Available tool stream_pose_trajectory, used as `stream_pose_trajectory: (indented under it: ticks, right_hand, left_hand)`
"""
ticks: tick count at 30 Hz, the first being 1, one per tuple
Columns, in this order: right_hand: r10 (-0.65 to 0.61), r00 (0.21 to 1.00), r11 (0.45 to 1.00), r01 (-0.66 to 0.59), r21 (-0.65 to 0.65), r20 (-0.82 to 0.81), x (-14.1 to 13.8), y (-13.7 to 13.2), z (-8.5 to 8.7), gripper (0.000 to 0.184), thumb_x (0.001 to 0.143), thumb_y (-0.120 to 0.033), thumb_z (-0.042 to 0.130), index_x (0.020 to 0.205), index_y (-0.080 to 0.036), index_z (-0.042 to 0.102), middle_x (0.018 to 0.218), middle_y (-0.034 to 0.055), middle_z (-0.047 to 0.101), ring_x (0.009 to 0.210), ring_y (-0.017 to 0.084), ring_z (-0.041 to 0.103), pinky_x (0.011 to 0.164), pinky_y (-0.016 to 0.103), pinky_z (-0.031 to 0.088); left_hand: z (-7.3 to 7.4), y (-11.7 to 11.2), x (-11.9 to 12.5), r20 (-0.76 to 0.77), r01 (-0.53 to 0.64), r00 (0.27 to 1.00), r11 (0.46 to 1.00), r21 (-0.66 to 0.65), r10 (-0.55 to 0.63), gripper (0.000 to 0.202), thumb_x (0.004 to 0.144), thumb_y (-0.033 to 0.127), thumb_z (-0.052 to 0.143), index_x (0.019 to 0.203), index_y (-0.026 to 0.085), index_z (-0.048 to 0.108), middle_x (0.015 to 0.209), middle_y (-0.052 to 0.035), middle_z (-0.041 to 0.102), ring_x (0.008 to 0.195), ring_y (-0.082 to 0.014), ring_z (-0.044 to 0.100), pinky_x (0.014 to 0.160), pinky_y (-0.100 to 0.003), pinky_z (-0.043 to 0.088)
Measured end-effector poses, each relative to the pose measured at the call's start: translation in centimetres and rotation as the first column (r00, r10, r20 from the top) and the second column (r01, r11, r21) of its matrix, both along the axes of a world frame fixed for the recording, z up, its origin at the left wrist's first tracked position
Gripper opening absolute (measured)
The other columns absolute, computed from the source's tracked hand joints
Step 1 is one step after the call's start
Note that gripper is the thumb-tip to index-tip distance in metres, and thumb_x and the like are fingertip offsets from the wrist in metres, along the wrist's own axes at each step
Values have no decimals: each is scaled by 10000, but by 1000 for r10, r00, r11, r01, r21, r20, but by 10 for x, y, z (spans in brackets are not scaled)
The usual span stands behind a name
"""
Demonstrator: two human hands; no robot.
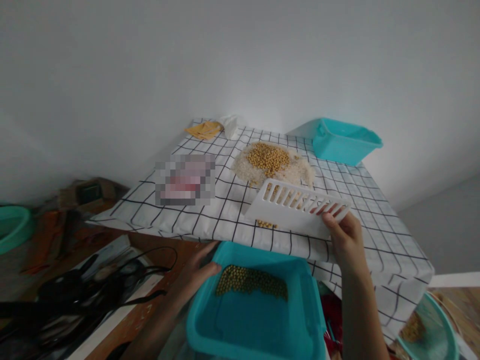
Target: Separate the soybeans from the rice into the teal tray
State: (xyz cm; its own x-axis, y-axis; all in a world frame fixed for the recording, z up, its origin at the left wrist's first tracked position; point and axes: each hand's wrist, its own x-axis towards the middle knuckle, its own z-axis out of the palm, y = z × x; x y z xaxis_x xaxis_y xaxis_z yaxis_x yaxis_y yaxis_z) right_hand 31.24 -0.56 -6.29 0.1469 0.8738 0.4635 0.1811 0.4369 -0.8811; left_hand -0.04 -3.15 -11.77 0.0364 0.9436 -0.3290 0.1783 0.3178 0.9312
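My right hand [343, 232] grips the right end of a white slotted plastic divider [292, 210], its thumb on the near face. The divider stands tilted on the checked tablecloth, close to the front edge. A few soybeans [266, 224] lie at its near side. With my left hand [202, 272] I hold the left rim of a turquoise plastic bin [251, 320] below the table edge; some of those fingers are hidden behind it. Round beans [247, 282] are gathered along the bin's far side. Beyond the divider, a heap of soybeans [268, 157] lies on spread rice [245, 170].
Another turquoise bin [345, 142] stands at the table's back right. A yellow cloth-like item [204, 130] and crumpled white paper [230, 126] lie at the back left, near a pixelated object [185, 180]. An open drawer [112, 285] with cables is at lower left.
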Motion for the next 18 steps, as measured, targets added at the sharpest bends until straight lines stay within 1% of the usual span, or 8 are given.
stream_pose_trajectory:
  ticks: [3, 5, 8, 10, 13, 15, 16, 18]
  right_hand:
    - [-2, 1000, 1000, 2, -26, -5, 1, -2, -1, 86, 864, -317, 662, 857, -259, 725, 872, 0, 710, 867, 185, 635, 807, 307, 454]
    - [-5, 1000, 999, 5, -39, -19, 2, -3, -2, 77, 858, -320, 668, 844, -262, 717, 869, -2, 706, 862, 185, 631, 794, 306, 453]
    - [-6, 999, 999, 4, -51, -33, 2, -5, -2, 77, 854, -322, 672, 823, -261, 708, 855, -4, 699, 852, 187, 625, 778, 305, 451]
    - [-11, 1000, 998, 9, -61, -22, 2, -7, -1, 79, 858, -321, 669, 840, -260, 714, 856, -1, 698, 848, 182, 623, 766, 296, 449]
    - [-9, 1000, 998, 8, -59, -18, 2, -8, -1, 79, 863, -315, 665, 853, -258, 718, 858, -1, 697, 845, 173, 621, 763, 283, 448]
    - [0, 999, 999, -2, -50, -34, 2, -9, -2, 75, 863, -309, 665, 841, -257, 713, 855, -3, 696, 847, 172, 622, 773, 284, 450]
    - [1, 999, 999, -3, -48, -38, 2, -10, -2, 74, 862, -307, 666, 835, -256, 711, 854, -3, 695, 848, 173, 623, 777, 286, 452]
    - [-11, 999, 999, 9, -52, -38, 3, -12, -3, 72, 861, -305, 668, 837, -253, 712, 858, 0, 697, 849, 176, 626, 772, 287, 456]
  left_hand:
    - [0, 1, -1, 15, -4, 1000, 999, -49, 4, 741, 615, 323, 627, 1297, 37, 603, 1173, -153, 752, 1009, -352, 701, 793, -346, 555]
    - [-1, 1, -1, 4, -16, 1000, 999, -48, 16, 751, 605, 329, 631, 1294, 33, 605, 1162, -158, 756, 996, -364, 704, 792, -362, 558]
    - [-3, 2, -1, -8, -29, 1000, 1000, -1, 29, 709, 592, 322, 635, 1242, 40, 646, 1183, -158, 748, 1088, -370, 672, 866, -356, 543]
    - [-5, 1, -2, -7, -21, 1000, 1000, 9, 21, 685, 596, 339, 636, 1226, 69, 664, 1219, -148, 734, 1134, -370, 653, 899, -357, 536]
    - [-8, 1, -2, -13, -21, 1000, 1000, 16, 21, 681, 594, 367, 639, 1218, 96, 671, 1285, -145, 698, 1194, -385, 616, 971, -395, 506]
    - [-10, 1, -3, -14, -24, 1000, 999, 21, 24, 698, 593, 371, 635, 1224, 76, 661, 1304, -162, 683, 1219, -387, 598, 1013, -410, 478]
    - [-11, 2, -3, -9, -22, 1000, 1000, 20, 23, 703, 595, 370, 631, 1229, 67, 655, 1300, -169, 684, 1218, -382, 601, 1020, -409, 473]
    - [-12, 2, -4, 11, -4, 1000, 1000, 10, 4, 700, 605, 372, 625, 1240, 80, 648, 1270, -156, 706, 1190, -372, 624, 995, -400, 495]
